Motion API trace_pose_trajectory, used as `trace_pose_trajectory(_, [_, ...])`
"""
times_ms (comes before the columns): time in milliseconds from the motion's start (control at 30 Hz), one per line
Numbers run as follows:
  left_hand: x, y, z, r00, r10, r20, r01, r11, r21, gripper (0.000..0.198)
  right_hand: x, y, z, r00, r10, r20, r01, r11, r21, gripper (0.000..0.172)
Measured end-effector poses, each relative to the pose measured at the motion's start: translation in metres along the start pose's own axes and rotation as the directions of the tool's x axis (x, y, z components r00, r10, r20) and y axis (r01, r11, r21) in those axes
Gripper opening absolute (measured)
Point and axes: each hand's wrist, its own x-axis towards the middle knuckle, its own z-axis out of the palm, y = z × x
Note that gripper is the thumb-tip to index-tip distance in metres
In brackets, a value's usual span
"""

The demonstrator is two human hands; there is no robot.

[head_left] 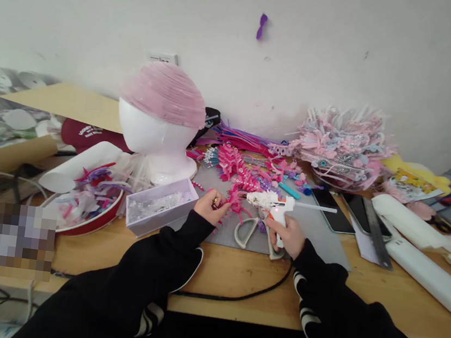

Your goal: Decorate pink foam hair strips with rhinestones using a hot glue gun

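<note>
My right hand (288, 236) is wrapped round the handle of a white hot glue gun (280, 211), with a glue stick (317, 207) jutting out of its back end. The gun's nozzle points left, close to a bright pink pipe-cleaner piece (235, 200). That pink piece is pinched in the fingers of my left hand (211, 207). Grey-handled scissors (245, 232) lie on the grey mat (315, 237), partly beneath the gun and my right hand. More pink pipe-cleaner shapes (232, 161) are heaped just behind.
A white mannequin head (151, 135) with a pink cap stands back left, behind a box of clear bits (127, 217). A red-rimmed bowl (90, 227) is at left. Phones (333, 212), a ruler (377, 234) and a basket of pale pieces (343, 145) sit right. A black cable (230, 299) crosses the front.
</note>
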Motion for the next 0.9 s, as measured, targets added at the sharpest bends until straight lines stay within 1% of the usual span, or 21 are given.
trace_pose_trajectory(200, [0.0006, -0.001, -0.0014, 1.0, -0.005, 0.006, 0.004, 0.999, 0.034, 0.033, -0.0005, -0.0004, -0.0002, 1.0, 0.015, 0.005, -0.015, 1.0, 0.001, 0.033])
trace_pose_trajectory(333, [0.0007, -0.0012, -0.0014, 1.0, -0.002, 0.001, 0.002, 0.999, 0.041, 0.033, -0.0014, -0.0005, 0.0002, 1.0, 0.011, -0.014, -0.011, 1.0, -0.022, 0.031])
trace_pose_trajectory(700, [0.0008, 0.0033, -0.0037, 1.0, -0.028, 0.0, 0.028, 0.999, 0.041, 0.032, -0.0018, -0.0016, -0.0004, 0.999, -0.009, -0.039, 0.005, 0.995, -0.096, 0.03])
trace_pose_trajectory(900, [0.0017, 0.0041, -0.0046, 0.999, -0.035, -0.007, 0.035, 0.998, 0.042, 0.033, -0.0019, 0.0006, -0.0017, 0.998, -0.045, -0.046, 0.038, 0.991, -0.13, 0.03])
